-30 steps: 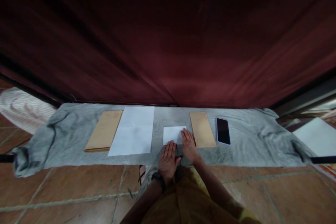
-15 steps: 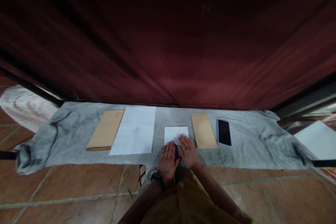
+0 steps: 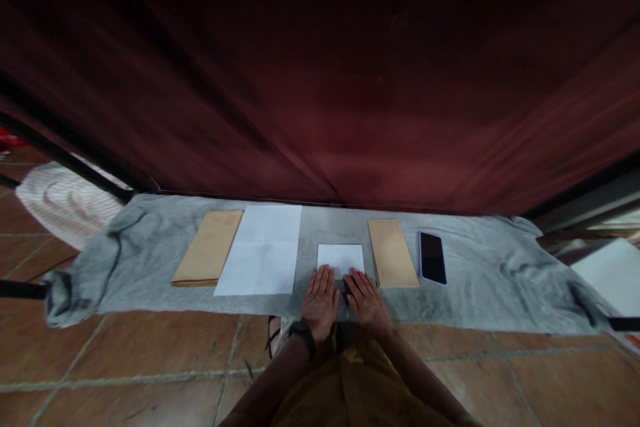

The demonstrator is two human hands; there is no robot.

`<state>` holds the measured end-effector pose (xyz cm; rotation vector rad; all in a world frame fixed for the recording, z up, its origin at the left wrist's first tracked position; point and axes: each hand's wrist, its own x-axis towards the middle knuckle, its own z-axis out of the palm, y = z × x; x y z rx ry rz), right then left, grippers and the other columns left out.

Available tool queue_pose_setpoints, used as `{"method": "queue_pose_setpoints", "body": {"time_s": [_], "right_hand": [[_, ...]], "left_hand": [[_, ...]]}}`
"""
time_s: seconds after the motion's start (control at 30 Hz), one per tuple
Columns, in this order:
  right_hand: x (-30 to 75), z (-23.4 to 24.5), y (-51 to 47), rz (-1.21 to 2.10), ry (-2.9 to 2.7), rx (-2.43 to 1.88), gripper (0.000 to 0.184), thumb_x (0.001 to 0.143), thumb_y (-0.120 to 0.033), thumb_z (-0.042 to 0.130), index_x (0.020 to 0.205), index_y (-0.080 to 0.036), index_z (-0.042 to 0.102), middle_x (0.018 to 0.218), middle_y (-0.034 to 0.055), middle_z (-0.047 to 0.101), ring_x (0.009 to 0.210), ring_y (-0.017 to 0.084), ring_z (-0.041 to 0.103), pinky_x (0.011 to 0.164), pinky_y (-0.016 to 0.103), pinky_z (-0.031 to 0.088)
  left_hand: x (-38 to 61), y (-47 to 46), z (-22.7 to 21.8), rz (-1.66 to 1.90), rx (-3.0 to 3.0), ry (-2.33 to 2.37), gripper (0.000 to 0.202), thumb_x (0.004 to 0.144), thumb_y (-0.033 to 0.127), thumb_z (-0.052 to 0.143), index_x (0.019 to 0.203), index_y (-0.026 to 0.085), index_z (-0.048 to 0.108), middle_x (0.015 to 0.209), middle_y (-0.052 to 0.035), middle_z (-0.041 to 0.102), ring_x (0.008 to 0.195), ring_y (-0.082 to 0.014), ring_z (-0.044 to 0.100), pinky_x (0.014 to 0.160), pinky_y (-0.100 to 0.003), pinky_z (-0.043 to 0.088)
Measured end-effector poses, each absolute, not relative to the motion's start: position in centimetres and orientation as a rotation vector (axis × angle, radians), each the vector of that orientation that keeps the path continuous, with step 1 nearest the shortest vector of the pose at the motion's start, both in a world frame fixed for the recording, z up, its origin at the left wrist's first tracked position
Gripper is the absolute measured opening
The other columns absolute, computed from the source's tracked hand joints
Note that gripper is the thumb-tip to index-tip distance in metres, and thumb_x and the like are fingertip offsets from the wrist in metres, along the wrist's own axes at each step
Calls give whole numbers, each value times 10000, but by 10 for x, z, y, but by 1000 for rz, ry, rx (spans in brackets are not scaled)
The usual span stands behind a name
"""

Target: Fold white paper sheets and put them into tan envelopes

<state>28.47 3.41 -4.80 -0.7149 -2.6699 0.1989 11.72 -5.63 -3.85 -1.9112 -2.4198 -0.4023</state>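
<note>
A small white folded-looking paper (image 3: pixel 341 255) lies flat on the grey cloth, straight in front of me. My left hand (image 3: pixel 321 299) rests flat with fingers stretched out, its fingertips on the paper's near left corner. On the near right corner lie the fingertips of my right hand (image 3: pixel 367 300), which is flat too, fingers slightly spread. Neither hand grips anything. The paper's near edge is partly hidden under the fingers. Just right of it is a brown envelope (image 3: pixel 394 253), and to the left a large white sheet (image 3: pixel 261 250) with faint creases.
A stack of brown envelopes (image 3: pixel 209 247) lies left, partly under the large sheet. Right of the single envelope is a phone (image 3: pixel 433 258) with a dark screen. The grey cloth (image 3: pixel 500 280) covers a narrow table against a dark red curtain (image 3: pixel 330 113). Tiled floor shows below.
My right hand has slid back and to the right, from the middle of the small paper to its near right corner. My left hand stays at the left corner. The view has shifted slightly.
</note>
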Motion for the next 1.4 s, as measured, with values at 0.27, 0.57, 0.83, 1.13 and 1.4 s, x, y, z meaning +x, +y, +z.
{"method": "queue_pose_setpoints", "body": {"time_s": [0.27,0.57,0.83,1.13,1.4], "right_hand": [[281,-52,32,157,-2650,-765,465,1017,-267,428,1464,-154,490,1529,137,471,1421,259,427,1137,473,412],[266,-53,55,265,-2565,-777,442,1008,-214,386,1423,-161,529,1431,153,567,1341,263,508,1120,508,427],[238,-56,71,111,-2544,-1004,503,1019,-249,352,1507,-144,409,1588,152,369,1454,304,348,1155,544,337],[239,-64,67,4,-2534,-1048,545,1014,-343,404,1523,-151,379,1612,180,312,1447,331,353,1134,538,339],[240,-68,66,13,-2505,-1017,722,974,-518,476,1578,-186,263,1630,182,265,1448,358,355,1122,545,356]], "left_hand": [[97,-12,-37,-365,-1858,-2584,588,986,323,338,1514,66,351,1599,-181,353,1513,-272,259,1215,-478,273],[89,-5,-38,-399,-1872,-2567,612,968,410,428,1479,74,406,1583,-212,368,1498,-311,290,1192,-502,297],[90,-6,-42,-402,-1849,-2572,730,935,495,464,1518,72,344,1606,-217,318,1508,-328,258,1207,-522,259],[97,-16,-46,-440,-1784,-2551,703,961,442,427,1547,80,286,1621,-200,292,1513,-310,250,1205,-508,275],[103,-41,-47,-439,-1806,-2572,580,992,346,354,1508,83,374,1576,-173,398,1484,-275,329,1185,-477,335]]}}
